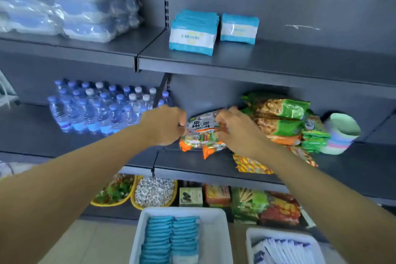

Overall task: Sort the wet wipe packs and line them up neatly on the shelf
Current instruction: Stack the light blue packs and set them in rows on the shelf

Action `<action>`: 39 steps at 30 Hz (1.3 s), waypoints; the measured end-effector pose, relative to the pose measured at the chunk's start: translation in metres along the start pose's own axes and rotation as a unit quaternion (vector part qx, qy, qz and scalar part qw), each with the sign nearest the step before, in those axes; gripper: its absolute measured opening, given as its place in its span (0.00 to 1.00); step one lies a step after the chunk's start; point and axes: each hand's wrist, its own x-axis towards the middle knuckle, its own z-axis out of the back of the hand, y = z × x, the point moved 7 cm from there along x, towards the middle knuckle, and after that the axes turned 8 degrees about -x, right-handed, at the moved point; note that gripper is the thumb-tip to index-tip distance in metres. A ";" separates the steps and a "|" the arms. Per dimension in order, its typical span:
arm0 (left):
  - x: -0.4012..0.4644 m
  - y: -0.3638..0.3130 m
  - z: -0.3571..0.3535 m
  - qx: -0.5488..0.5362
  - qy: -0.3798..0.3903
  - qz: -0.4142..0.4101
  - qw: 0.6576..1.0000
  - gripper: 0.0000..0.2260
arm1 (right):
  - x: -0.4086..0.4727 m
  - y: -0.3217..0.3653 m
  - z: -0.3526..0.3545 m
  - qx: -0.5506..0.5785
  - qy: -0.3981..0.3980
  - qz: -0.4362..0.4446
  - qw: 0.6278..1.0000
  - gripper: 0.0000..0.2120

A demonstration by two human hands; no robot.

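Observation:
Two stacks of teal-and-white wet wipe packs stand on the upper shelf, a larger stack and a smaller one to its right. Below me a white bin holds two rows of blue wet wipe packs. A second white bin at the right holds white-and-blue packs. On the middle shelf my left hand and my right hand both grip an orange snack bag, one at each end.
Green and orange snack bags pile right of my hands, with stacked pastel bowls beyond. Wrapped water bottles fill the middle shelf's left. Plastic-wrapped blue bundles lie top left. Trays and boxed goods sit on the lowest shelf.

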 end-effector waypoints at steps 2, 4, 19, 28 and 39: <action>-0.019 0.023 -0.039 -0.011 0.038 0.001 0.999 0.08 | -0.022 0.011 -0.039 -0.001 0.046 -0.012 0.999 0.15; -0.037 0.047 -0.081 -0.016 0.073 0.007 0.997 0.09 | -0.045 0.019 -0.082 0.013 0.096 -0.029 0.995 0.17; -0.119 0.178 -0.389 -0.060 0.237 0.118 0.962 0.10 | -0.164 0.014 -0.421 0.044 0.339 -0.091 0.935 0.16; -0.116 0.212 -0.524 -0.073 0.234 0.138 0.960 0.13 | -0.178 -0.013 -0.590 0.067 0.341 -0.112 0.931 0.18; -0.085 0.238 -0.587 -0.082 0.178 0.127 0.972 0.13 | -0.169 -0.021 -0.670 -0.063 0.242 -0.084 0.965 0.22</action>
